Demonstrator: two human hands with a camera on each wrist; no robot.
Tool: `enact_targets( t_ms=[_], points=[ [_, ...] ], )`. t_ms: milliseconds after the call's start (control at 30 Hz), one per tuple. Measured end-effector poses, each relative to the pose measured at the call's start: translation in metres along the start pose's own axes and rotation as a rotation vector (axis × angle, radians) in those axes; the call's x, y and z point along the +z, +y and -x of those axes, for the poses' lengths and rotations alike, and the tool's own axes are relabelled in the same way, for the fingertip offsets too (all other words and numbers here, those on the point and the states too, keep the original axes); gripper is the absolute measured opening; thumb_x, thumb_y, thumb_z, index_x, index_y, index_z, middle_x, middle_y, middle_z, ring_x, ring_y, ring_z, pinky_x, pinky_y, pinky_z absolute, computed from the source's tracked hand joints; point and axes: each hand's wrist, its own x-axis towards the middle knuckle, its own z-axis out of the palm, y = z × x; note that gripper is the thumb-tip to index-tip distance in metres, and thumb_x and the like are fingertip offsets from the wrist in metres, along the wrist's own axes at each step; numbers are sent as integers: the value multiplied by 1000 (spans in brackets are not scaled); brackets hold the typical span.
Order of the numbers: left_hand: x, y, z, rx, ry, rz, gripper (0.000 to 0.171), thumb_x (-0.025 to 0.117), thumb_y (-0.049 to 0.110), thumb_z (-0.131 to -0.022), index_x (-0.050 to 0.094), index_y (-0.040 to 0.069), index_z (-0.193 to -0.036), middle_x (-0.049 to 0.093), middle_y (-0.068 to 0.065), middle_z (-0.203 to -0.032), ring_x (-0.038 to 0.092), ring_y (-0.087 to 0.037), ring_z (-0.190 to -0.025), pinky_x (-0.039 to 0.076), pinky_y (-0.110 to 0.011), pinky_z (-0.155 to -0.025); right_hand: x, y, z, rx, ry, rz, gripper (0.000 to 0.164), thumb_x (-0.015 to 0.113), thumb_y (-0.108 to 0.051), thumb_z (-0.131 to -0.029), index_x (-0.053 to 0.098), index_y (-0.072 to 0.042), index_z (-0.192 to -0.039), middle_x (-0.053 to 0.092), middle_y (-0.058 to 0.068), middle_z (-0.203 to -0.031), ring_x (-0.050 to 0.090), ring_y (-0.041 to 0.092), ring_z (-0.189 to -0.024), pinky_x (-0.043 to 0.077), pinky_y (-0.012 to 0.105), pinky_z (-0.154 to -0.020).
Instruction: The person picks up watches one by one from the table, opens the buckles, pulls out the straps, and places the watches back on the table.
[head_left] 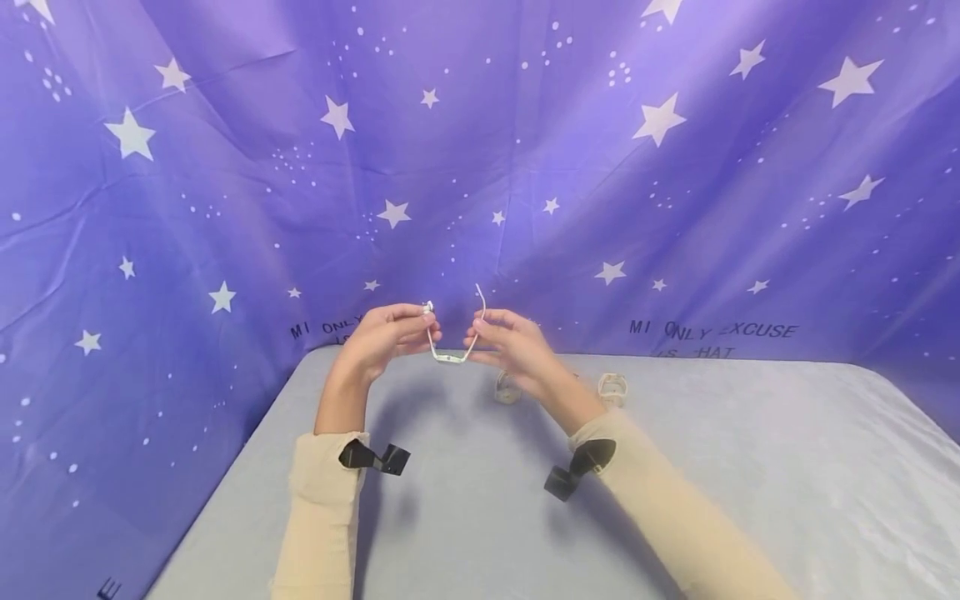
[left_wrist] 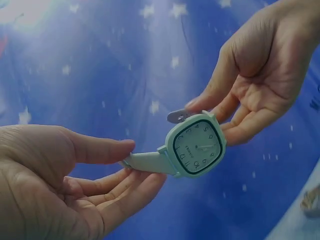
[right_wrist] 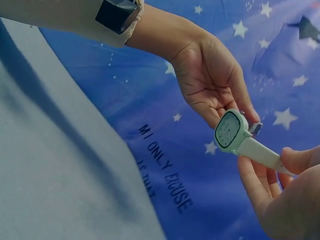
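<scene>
A pale green wristwatch (head_left: 450, 358) is held up above the far part of the table, its strap unfastened and bent into a U. My left hand (head_left: 386, 337) pinches the buckle end of the strap between thumb and fingers. On the other side, my right hand (head_left: 513, 342) pinches the longer strap end, whose tip sticks up past the fingers. The squarish watch face (left_wrist: 197, 147) with its numerals shows in the left wrist view. A metal buckle (right_wrist: 256, 128) appears by the left thumb in the right wrist view.
Two beige watches stand on the grey cloth-covered table (head_left: 465, 500): one watch (head_left: 507, 389) partly behind the right hand, another watch (head_left: 612, 389) farther right. A purple star-patterned curtain (head_left: 480, 167) hangs behind the table. Black camera mounts sit on both wrists.
</scene>
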Motion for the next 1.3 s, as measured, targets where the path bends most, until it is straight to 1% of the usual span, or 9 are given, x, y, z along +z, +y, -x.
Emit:
enact_targets(
  t_ms=[300, 500, 633, 733, 800, 900, 1033, 1133, 1300],
  points=[
    [-15, -37, -21, -163, 28, -3, 30, 60, 6, -101, 57, -10, -126, 74, -7, -96, 74, -14, -88, 61, -35, -92, -3, 33, -27, 106, 41, -47, 29, 56, 1, -102, 52, 8, -130, 66, 8, -94, 69, 15, -86, 56, 47, -100],
    [-15, -53, -31, -217, 0, 28, 42, 57, 2, -101, 47, -18, -136, 73, -12, -99, 74, -20, -93, 61, -36, -92, -7, 55, -35, 97, 76, -28, 23, 55, 5, -100, 55, 9, -123, 66, 8, -90, 69, 15, -83, 52, 51, -103],
    [-20, -61, -32, -249, 21, -3, 43, 56, 0, -101, 45, -19, -138, 71, -25, -112, 73, -33, -106, 61, -35, -90, -2, 66, -38, 113, 47, 38, 33, 54, 5, -100, 50, 13, -132, 68, 14, -99, 70, 29, -101, 54, 48, -103],
    [-24, -68, -31, -268, 32, -37, 42, 55, 0, -101, 46, -19, -138, 62, -34, -129, 69, -38, -117, 61, -35, -91, 3, 73, -40, 125, 54, 83, 39, 54, 6, -99, 47, 16, -136, 66, 30, -115, 63, 45, -120, 56, 45, -100],
    [-27, -73, -31, -275, 29, -41, 42, 55, 1, -101, 47, -19, -137, 59, -36, -133, 70, -37, -115, 61, -35, -93, 5, 77, -41, 127, 67, 99, 41, 55, 7, -99, 46, 17, -137, 60, 37, -127, 58, 49, -127, 56, 44, -99],
    [-28, -79, -32, -285, 27, -31, 41, 54, 0, -101, 48, -20, -136, 65, -34, -124, 75, -27, -96, 60, -37, -94, 6, 82, -42, 124, 75, 117, 42, 54, 8, -98, 46, 19, -138, 53, 42, -134, 55, 51, -130, 55, 44, -101],
    [-27, -84, -34, -298, 32, -27, 39, 54, -1, -101, 49, -21, -134, 73, -17, -94, 71, -15, -78, 61, -37, -93, 6, 85, -42, 128, 78, 134, 45, 53, 11, -96, 44, 21, -139, 53, 42, -133, 56, 51, -129, 54, 43, -102],
    [-26, -87, -36, -304, 43, -35, 37, 55, -1, -100, 50, -21, -132, 71, -6, -82, 71, -14, -75, 62, -36, -89, 6, 89, -44, 136, 101, 156, 45, 54, 13, -95, 44, 20, -139, 55, 42, -131, 60, 49, -124, 57, 41, -98],
    [-26, -92, -38, -329, 54, -26, 35, 57, -2, -100, 52, -21, -129, 72, -7, -80, 71, -15, -74, 63, -35, -86, 7, 96, -50, 136, 159, 213, 41, 57, 14, -93, 50, 19, -133, 63, 38, -120, 73, 39, -101, 62, 35, -87]
  ],
)
